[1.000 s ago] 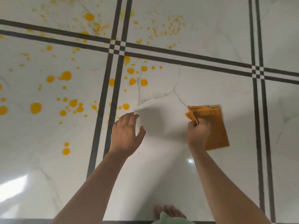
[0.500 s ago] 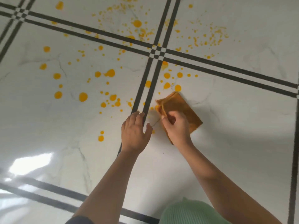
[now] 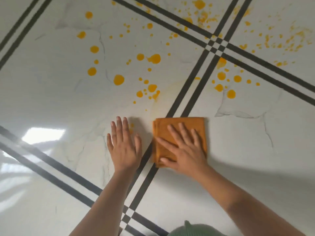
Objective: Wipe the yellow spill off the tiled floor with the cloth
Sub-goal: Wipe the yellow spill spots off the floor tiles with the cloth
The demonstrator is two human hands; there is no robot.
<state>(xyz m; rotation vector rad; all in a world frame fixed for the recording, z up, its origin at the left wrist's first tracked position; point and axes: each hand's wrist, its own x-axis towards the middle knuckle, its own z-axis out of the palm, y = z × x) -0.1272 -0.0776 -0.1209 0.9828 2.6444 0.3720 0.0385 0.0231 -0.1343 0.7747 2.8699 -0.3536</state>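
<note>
A folded orange cloth (image 3: 196,123) lies flat on the white tiled floor (image 3: 247,150), across the double black grout lines. My right hand (image 3: 185,149) presses on it, palm down with fingers spread. To the left of the cloth my left hand (image 3: 124,147) rests flat on the tile, fingers apart, holding nothing. The yellow spill (image 3: 154,58) is many drops and splashes scattered over the tiles above both hands. A faint yellow smear (image 3: 163,94) runs up from the cloth's left corner. A small yellow spot (image 3: 131,125) shows beside my left fingers.
Double black grout lines (image 3: 196,79) cross at the upper right and again near the bottom centre (image 3: 127,218). Bright window glare (image 3: 42,135) lies on the left tile. Green clothing (image 3: 190,231) shows at the bottom edge.
The cloth has come back toward me from the spots near the grout lines, leaving a faint smear. My right hand went from pinching it to pressing flat on it. The view shifted.
</note>
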